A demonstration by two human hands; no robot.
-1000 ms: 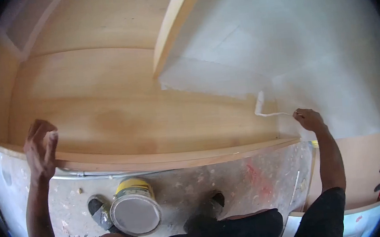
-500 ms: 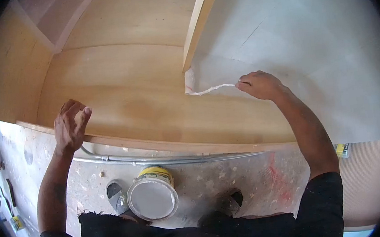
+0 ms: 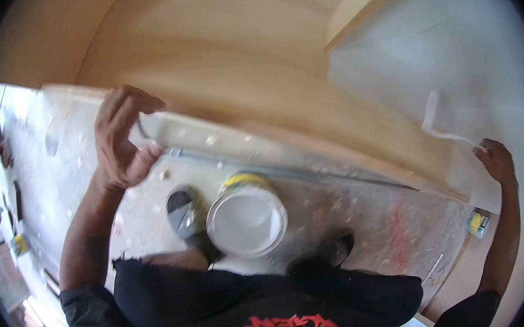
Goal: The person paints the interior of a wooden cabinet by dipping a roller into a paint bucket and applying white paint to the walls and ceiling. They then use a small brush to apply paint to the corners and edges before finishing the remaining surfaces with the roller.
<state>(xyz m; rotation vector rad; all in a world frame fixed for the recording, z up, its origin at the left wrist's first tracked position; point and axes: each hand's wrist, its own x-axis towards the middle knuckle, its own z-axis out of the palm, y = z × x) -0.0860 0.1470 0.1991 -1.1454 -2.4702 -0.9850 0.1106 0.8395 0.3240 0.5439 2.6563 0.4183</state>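
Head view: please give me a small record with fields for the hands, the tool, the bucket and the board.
right hand: holds the roller by its handle
roller: lies against the white painted area
left hand: fingers curled, at the edge of the board
board: bare wood at left, white at right
bucket: on the floor between the shoes, holds white paint
floor: dusty, paint-spotted

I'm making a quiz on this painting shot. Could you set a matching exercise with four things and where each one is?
Things:
1. paint roller
2. paint bucket
3. left hand
4. right hand

Places:
A. on the floor between the shoes
B. at the edge of the bare wooden board
C. against the white-painted panel
D. on the roller's handle

Pairs: 1-C, 2-A, 3-B, 4-D
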